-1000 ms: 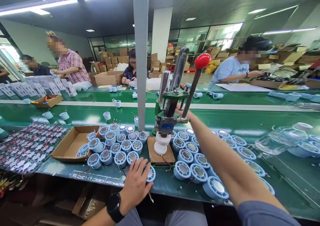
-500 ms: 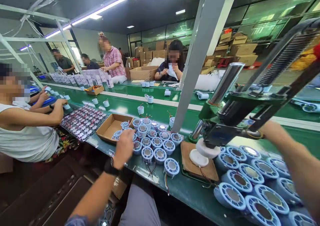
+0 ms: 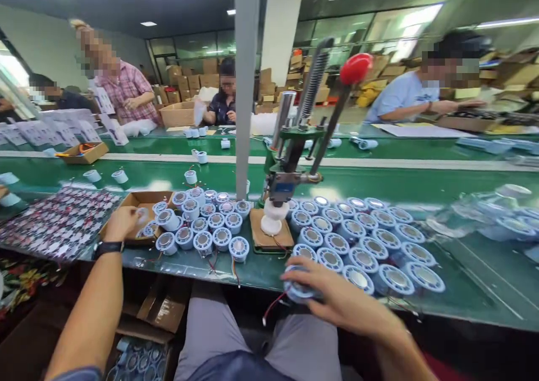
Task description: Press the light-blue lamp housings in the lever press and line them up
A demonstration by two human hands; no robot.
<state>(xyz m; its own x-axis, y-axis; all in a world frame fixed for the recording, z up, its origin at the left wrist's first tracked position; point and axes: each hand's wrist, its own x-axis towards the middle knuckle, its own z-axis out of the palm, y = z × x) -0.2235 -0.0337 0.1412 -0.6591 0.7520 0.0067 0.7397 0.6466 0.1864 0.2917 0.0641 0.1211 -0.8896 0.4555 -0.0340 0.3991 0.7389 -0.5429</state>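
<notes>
My left hand, with a dark band on its wrist, is over the small cardboard box. Its fingers pinch a pale round piece, blurred by motion. Inside that box lie blue slotted rings. My right hand is closed around a blue round motor housing at the table's front edge, and a red-and-dark wire trails from it. Between my hands stands a hand press with a red knob. Its white pusher is down close above a white round seat.
Similar blue housings crowd the table right of the press, and another cluster stands to its left. A grey post rises behind. At left lies a sheet of small boards. Co-workers sit or stand across the green belt.
The view has swung right. My right hand has left the press lever and come down onto a front housing. My left hand has moved to the cardboard box and holds a pale piece.
</notes>
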